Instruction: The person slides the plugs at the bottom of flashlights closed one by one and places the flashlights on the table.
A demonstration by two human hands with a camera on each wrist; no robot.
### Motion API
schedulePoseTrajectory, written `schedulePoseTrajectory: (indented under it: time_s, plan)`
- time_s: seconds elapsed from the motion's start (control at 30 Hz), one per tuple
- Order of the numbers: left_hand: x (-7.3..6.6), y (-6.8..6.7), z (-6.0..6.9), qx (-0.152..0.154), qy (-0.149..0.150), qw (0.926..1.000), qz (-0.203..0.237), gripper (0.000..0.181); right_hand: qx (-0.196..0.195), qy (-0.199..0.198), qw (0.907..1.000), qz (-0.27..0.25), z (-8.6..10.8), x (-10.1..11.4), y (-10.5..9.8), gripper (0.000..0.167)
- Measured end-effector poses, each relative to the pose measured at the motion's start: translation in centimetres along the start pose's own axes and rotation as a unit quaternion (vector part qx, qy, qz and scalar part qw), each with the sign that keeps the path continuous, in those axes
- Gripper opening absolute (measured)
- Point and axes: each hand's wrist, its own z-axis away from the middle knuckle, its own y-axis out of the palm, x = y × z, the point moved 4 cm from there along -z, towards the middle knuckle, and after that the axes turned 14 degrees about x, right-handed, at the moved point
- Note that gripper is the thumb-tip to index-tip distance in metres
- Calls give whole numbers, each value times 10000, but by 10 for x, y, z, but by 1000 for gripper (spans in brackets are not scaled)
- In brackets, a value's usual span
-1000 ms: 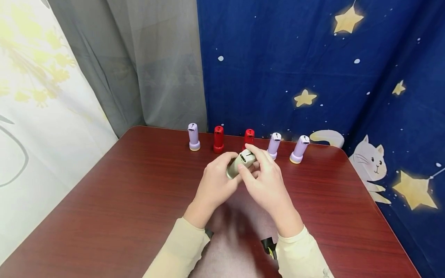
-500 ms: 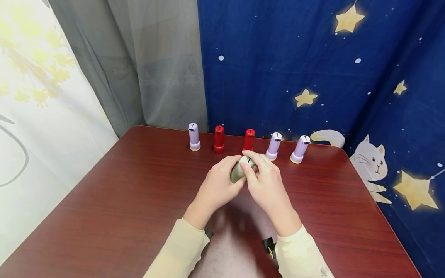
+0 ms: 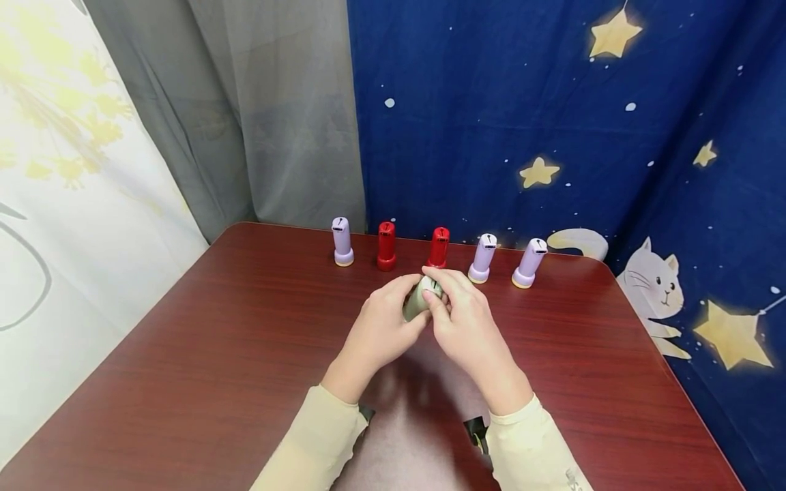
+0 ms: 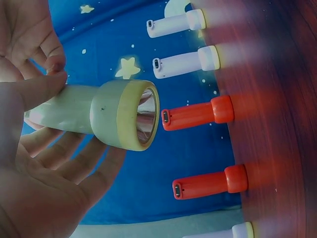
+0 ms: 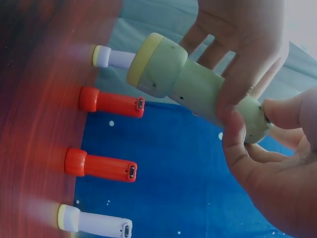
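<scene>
A pale green flashlight (image 3: pixel 415 305) with a cream rim is held up over the table between both hands. My left hand (image 3: pixel 382 326) grips its body, thumb on one side and fingers on the other. My right hand (image 3: pixel 468 324) holds the tail end, and in the right wrist view its thumb (image 5: pixel 287 113) rests on the end face. In the left wrist view the flashlight's head (image 4: pixel 124 115) shows a silvery reflector with no glow. The fingers partly cover the flashlight's tail in the head view.
Along the table's (image 3: pixel 245 354) far edge, purple flashlights (image 3: pixel 342 243) and red flashlights (image 3: pixel 386 247) stand lens down in a row. Light glows on the wood around their heads in the wrist views. Behind hang a grey curtain (image 3: pixel 295 116) and a blue star-patterned curtain (image 3: pixel 454 136).
The right thumb has moved onto the flashlight's end face, where the slot showed before. Both hands and the flashlight have dipped slightly toward me. The standing flashlights stay put.
</scene>
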Motion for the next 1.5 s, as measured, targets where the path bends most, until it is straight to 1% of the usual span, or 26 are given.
schedulePoseTrajectory:
  time_s: [0.13, 0.23, 0.4, 0.57, 0.67, 0.77, 0.87, 1.0, 1.17, 1.27, 1.4, 1.5]
  plan:
    - [1, 2, 0, 18, -52, 10000, 17, 43, -24, -189, 9997, 129, 1, 2, 1, 39]
    - [1, 2, 0, 18, -51, 10000, 64, 43, 18, -201, 9997, 161, 1, 2, 0, 38]
    - [1, -1, -1, -2, -41, 9997, 245, 48, 209, -231, 9994, 124, -3, 3, -5, 39]
    - [3, -3, -1, -95, -50, 9994, 318, 49, 446, -347, 9981, 263, -11, 9, -11, 38]
    - [5, -4, -1, -93, -57, 9995, 291, 49, 624, -294, 9972, 296, -15, 11, -14, 38]
    - [7, -4, -1, -14, -102, 9998, 194, 49, 792, -203, 9963, 264, -16, 9, -16, 38]
    - [10, -3, 0, 94, -175, 9998, 27, 48, 841, -132, 9960, 284, -18, 6, -21, 39]
    - [13, -3, 2, 190, -284, 9993, -119, 47, 657, -163, 9967, 446, -22, 1, -39, 39]
    - [15, -4, 4, 204, -348, 9992, -70, 46, 306, -210, 9972, 655, -28, -6, -73, 37]
    - [15, -3, 3, 235, -341, 9991, -117, 44, 187, -154, 9961, 849, -31, -9, -94, 34]
    - [16, -2, 3, 239, -318, 9990, -199, 40, 16, -67, 9939, 1099, -39, -13, -118, 22]
    - [17, -2, 3, 220, -319, 9990, -199, 38, -290, -54, 9914, 1272, -48, -19, -132, 12]
